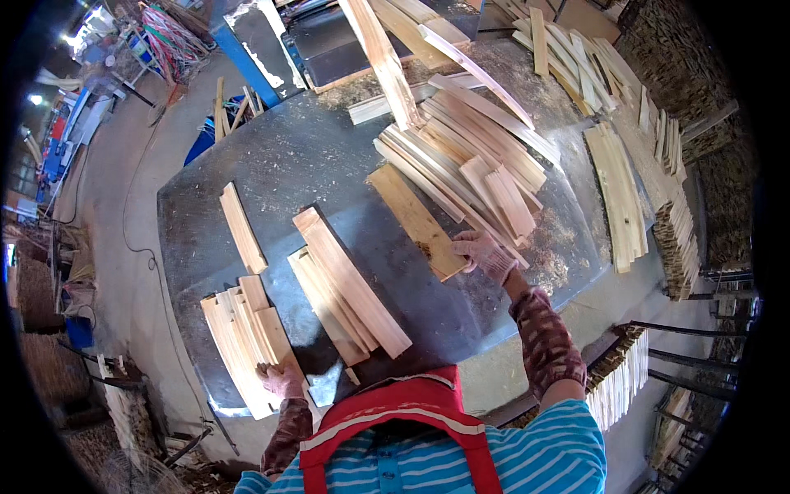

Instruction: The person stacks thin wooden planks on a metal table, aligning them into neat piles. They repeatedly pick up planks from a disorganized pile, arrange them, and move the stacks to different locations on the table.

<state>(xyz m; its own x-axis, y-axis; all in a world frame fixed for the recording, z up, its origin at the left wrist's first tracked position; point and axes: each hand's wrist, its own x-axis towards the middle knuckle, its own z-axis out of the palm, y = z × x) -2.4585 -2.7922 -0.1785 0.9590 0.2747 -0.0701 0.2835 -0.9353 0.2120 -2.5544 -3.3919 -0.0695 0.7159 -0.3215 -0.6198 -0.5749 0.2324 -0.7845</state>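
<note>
My left hand (281,380), in a pale glove, is closed on a narrow wooden slat (276,333) at the right side of the left pile of slats (234,342). With my right hand (484,253), also gloved, I grip the near right end of a darker, yellowish wooden board (403,206). This board has a dark knot near that end and lies slanting beside a large heap of loose slats (477,156). Between my hands rests a second pile of slats (350,284), a wide pale one on top. Palms and some fingertips are hidden.
A single slat (243,229) lies on the dark worktable (247,156), beyond the left pile. A long plank (378,58) slants over the heap from a machine (329,41) at the back. More strips (617,198) lie at the right edge. Sawdust (547,267) is scattered near the heap.
</note>
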